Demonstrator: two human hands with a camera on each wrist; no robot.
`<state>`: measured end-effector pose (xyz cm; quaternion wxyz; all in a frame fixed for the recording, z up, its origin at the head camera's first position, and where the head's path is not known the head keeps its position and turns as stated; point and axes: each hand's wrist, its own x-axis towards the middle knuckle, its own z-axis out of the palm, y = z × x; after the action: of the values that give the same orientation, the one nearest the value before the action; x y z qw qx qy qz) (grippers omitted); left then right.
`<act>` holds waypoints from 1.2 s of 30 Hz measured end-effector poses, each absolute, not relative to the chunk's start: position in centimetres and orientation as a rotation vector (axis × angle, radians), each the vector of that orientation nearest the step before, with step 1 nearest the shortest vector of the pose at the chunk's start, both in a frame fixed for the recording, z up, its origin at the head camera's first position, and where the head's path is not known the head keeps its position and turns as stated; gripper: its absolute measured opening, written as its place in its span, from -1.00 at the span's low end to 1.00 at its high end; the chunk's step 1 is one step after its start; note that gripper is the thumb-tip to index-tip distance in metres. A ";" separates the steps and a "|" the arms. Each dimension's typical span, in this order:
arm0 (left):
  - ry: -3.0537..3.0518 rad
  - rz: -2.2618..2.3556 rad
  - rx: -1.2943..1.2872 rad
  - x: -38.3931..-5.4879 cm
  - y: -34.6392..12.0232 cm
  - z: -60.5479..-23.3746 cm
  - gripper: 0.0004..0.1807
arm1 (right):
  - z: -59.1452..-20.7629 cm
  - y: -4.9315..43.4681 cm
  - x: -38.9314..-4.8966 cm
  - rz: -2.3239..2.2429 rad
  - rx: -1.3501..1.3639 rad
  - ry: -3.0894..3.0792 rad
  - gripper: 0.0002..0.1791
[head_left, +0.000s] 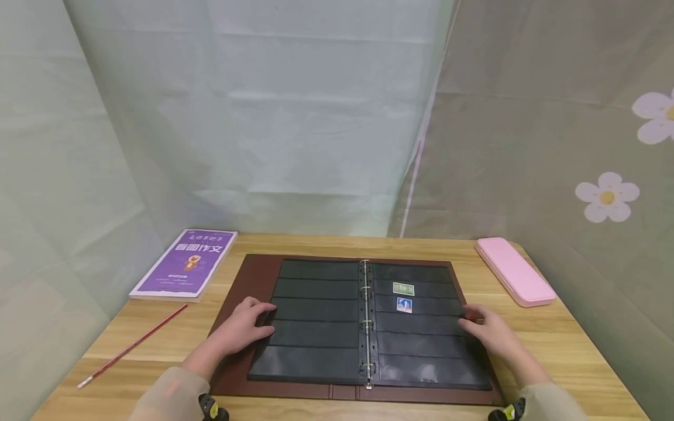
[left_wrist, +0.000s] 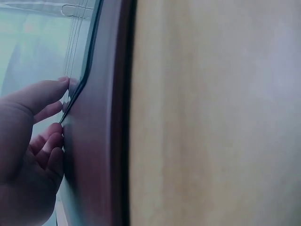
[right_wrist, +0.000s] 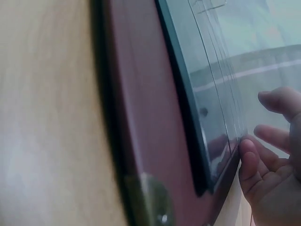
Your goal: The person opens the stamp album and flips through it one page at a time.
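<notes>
A brown ring-binder stamp album (head_left: 231,380) lies spread on the wooden table, with black strip-pocket pages (head_left: 316,336) on both sides of its metal rings (head_left: 367,327). Two small stamps, a green one (head_left: 403,289) and a blue one (head_left: 404,305), sit in upper pockets of the right page. My left hand (head_left: 242,328) is at the left page's outer edge, thumb and fingers apart, fingertips touching it. At the right page's outer edge is my right hand (head_left: 491,330); in the right wrist view its fingertips (right_wrist: 247,146) meet the edge while the thumb stays off the page.
A purple-covered book (head_left: 185,263) lies at the back left of the table, with a red pencil (head_left: 134,345) in front of it. The pink case (head_left: 513,270) rests at the back right. Fabric curtains (head_left: 316,117) enclose the table behind and at the sides.
</notes>
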<state>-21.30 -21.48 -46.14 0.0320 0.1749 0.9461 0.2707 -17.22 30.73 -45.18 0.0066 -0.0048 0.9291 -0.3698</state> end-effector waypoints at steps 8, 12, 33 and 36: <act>2.910 0.818 0.513 -21.3 -21.5 -46.0 -0.51 | -45.2 30.9 -17.1 -1.174 -0.015 2.904 -0.43; 2.907 0.823 0.512 -21.3 -21.5 -46.0 -0.51 | -45.3 30.9 -17.0 -1.216 -0.012 2.887 -0.44; 2.895 0.835 0.472 -21.2 -21.3 -45.9 -0.51 | -45.1 30.2 -16.9 -1.282 0.012 2.966 -0.51; 2.897 0.837 0.475 -21.2 -21.3 -45.8 -0.51 | -45.0 30.2 -16.9 -1.279 0.009 2.981 -0.53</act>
<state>-21.21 -21.27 -45.80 0.0444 0.1555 0.9481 0.2738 -16.86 30.16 -45.03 -0.0509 0.0028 0.9178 -0.3938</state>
